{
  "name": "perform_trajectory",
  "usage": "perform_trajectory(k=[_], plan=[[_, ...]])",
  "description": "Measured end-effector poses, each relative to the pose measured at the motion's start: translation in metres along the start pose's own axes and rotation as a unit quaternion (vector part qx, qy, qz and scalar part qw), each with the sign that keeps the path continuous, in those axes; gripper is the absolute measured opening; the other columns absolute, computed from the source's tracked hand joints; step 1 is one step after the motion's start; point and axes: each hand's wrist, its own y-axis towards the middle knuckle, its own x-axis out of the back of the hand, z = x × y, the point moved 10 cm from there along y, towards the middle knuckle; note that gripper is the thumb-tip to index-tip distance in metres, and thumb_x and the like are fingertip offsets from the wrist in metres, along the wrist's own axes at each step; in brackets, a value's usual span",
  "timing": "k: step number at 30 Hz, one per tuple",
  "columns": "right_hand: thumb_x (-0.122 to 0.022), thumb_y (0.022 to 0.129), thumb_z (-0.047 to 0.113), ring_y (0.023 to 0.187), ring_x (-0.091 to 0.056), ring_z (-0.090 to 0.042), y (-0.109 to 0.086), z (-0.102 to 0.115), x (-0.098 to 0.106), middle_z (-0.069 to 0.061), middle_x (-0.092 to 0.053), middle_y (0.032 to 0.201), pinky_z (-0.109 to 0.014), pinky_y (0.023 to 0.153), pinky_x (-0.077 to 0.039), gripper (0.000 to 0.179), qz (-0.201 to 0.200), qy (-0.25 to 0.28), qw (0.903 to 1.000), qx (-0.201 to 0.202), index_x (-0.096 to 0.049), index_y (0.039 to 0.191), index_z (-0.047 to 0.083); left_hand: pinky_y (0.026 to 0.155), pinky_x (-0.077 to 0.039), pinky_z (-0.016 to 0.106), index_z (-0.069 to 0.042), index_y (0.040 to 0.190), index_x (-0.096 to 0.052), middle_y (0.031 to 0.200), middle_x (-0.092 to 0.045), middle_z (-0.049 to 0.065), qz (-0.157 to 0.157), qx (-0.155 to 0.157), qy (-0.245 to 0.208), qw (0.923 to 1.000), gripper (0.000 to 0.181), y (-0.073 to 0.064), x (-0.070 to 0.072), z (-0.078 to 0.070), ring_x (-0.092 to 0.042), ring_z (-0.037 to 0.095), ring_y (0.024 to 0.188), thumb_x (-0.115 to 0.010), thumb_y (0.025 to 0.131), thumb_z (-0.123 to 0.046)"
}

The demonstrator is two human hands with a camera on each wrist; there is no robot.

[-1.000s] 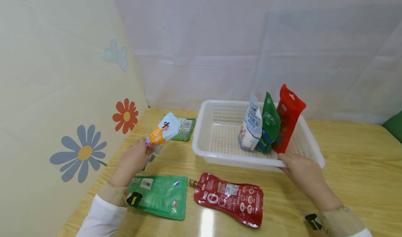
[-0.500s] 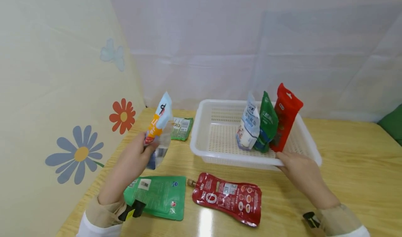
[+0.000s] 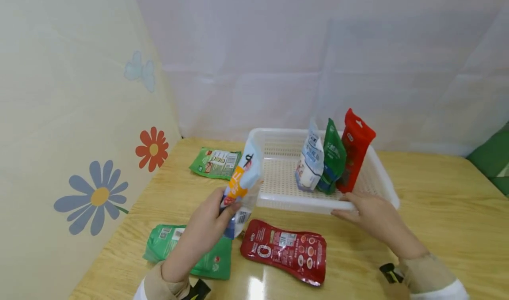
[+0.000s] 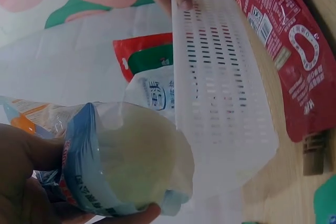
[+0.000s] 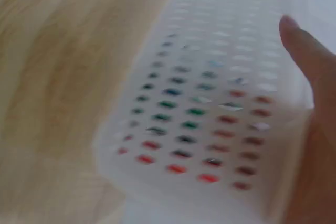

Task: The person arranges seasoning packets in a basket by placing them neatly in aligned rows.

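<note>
My left hand holds a plastic food bag, light blue and orange with a clear part; in the left wrist view the clear part of the bag shows pale contents. In the head view it overlaps the left end of a white perforated basket. My right hand grips the basket's front rim near its right end, the thumb lying along the outer wall. Inside the basket stand a white-and-blue bag, a green bag and a red packet, side by side.
A dark red spouted pouch lies before the basket. A green pouch lies partly hidden under my left forearm. Farther back on the wooden table is a small green packet. A pale cloth backdrop rises behind.
My left hand has brought the light blue and orange bag rightward to the basket's left end, turning it more upright. The right hand stays at the rim, its thumb now lower on the outside.
</note>
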Motion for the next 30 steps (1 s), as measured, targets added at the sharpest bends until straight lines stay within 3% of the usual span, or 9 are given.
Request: perform_trajectory(k=[2, 5, 8, 10, 14, 15, 17, 22, 30], plan=[[-0.066, 0.085, 0.048, 0.110, -0.056, -0.049, 0.000, 0.004, -0.001, -0.027, -0.061, 0.123, -0.061, 0.088, -0.047, 0.061, 0.026, 0.056, 0.9980, -0.016, -0.061, 0.121, -0.001, 0.065, -0.053, 0.025, -0.007, 0.123, -0.052, 0.107, -0.066, 0.009, 0.017, -0.007, 0.001, 0.9998, 0.034, -0.002, -0.010, -0.002, -0.063, 0.015, 0.085, -0.057, 0.095, -0.026], [-0.064, 0.089, 0.040, 0.121, -0.045, -0.054, -0.003, 0.025, 0.007, -0.032, -0.049, 0.135, -0.066, 0.095, -0.040, 0.063, 0.024, 0.147, 0.9888, -0.013, -0.051, 0.131, -0.004, 0.065, -0.052, 0.023, -0.006, 0.125, -0.051, 0.106, -0.066, 0.008, 0.033, -0.018, 0.005, 0.9993, 0.037, -0.004, -0.022, -0.006, -0.062, 0.013, 0.082, -0.055, 0.096, -0.028], [-0.060, 0.093, 0.030, 0.123, -0.046, -0.052, -0.009, 0.060, 0.014, -0.032, -0.044, 0.140, -0.061, 0.095, -0.045, 0.059, 0.038, 0.254, 0.9661, 0.022, -0.043, 0.139, -0.002, 0.065, -0.052, 0.023, -0.006, 0.123, -0.053, 0.104, -0.066, 0.007, 0.027, -0.044, 0.025, 0.9984, 0.035, -0.006, -0.029, -0.014, -0.061, 0.011, 0.081, -0.056, 0.095, -0.027], [-0.054, 0.097, 0.028, 0.123, -0.048, -0.050, -0.013, 0.085, 0.015, -0.033, -0.043, 0.141, -0.055, 0.094, -0.049, 0.059, 0.072, 0.342, 0.9359, 0.044, -0.035, 0.144, -0.002, 0.067, -0.052, 0.023, -0.006, 0.120, -0.056, 0.103, -0.066, 0.006, 0.013, -0.068, 0.051, 0.9963, 0.032, -0.008, -0.032, -0.022, -0.061, 0.011, 0.082, -0.058, 0.094, -0.025], [-0.042, 0.100, 0.043, 0.123, -0.051, -0.047, -0.017, 0.118, 0.012, -0.035, -0.032, 0.146, -0.046, 0.093, -0.053, 0.072, 0.151, 0.494, 0.8558, 0.029, -0.019, 0.149, -0.004, 0.069, -0.054, 0.025, -0.007, 0.115, -0.058, 0.101, -0.067, 0.005, -0.021, -0.122, 0.099, 0.9873, 0.027, -0.012, -0.039, -0.040, -0.063, 0.014, 0.084, -0.061, 0.092, -0.020], [-0.041, 0.100, 0.046, 0.123, -0.051, -0.046, -0.016, 0.123, 0.014, -0.036, -0.031, 0.146, -0.045, 0.094, -0.052, 0.074, 0.156, 0.518, 0.8410, 0.019, -0.018, 0.149, -0.005, 0.070, -0.055, 0.027, -0.007, 0.114, -0.059, 0.101, -0.067, 0.006, -0.031, -0.137, 0.112, 0.9838, 0.026, -0.013, -0.040, -0.045, -0.063, 0.015, 0.084, -0.061, 0.091, -0.019], [-0.039, 0.099, 0.049, 0.123, -0.052, -0.046, -0.016, 0.127, 0.015, -0.035, -0.029, 0.148, -0.044, 0.095, -0.052, 0.076, 0.159, 0.546, 0.8226, -0.005, -0.018, 0.149, -0.004, 0.072, -0.056, 0.030, -0.007, 0.114, -0.059, 0.102, -0.067, 0.006, -0.047, -0.156, 0.131, 0.9780, 0.025, -0.015, -0.042, -0.050, -0.064, 0.018, 0.087, -0.061, 0.091, -0.017], [-0.031, 0.104, 0.040, 0.123, -0.051, -0.047, -0.015, 0.131, 0.016, -0.035, -0.032, 0.145, -0.044, 0.094, -0.053, 0.063, 0.144, 0.559, 0.8153, -0.047, -0.020, 0.147, -0.005, 0.075, -0.057, 0.037, -0.008, 0.118, -0.058, 0.107, -0.067, 0.007, -0.067, -0.163, 0.150, 0.9728, 0.030, -0.015, -0.048, -0.051, -0.065, 0.021, 0.092, -0.062, 0.090, -0.018], [-0.019, 0.106, 0.033, 0.121, -0.052, -0.048, -0.019, 0.136, 0.014, -0.042, -0.035, 0.138, -0.040, 0.092, -0.053, 0.062, 0.153, 0.576, 0.8028, -0.016, -0.014, 0.143, -0.016, 0.082, -0.057, 0.040, -0.008, 0.135, -0.051, 0.127, -0.061, 0.010, -0.069, -0.143, 0.112, 0.9810, 0.051, -0.014, -0.051, -0.044, -0.065, 0.026, 0.107, -0.065, 0.088, -0.021]])
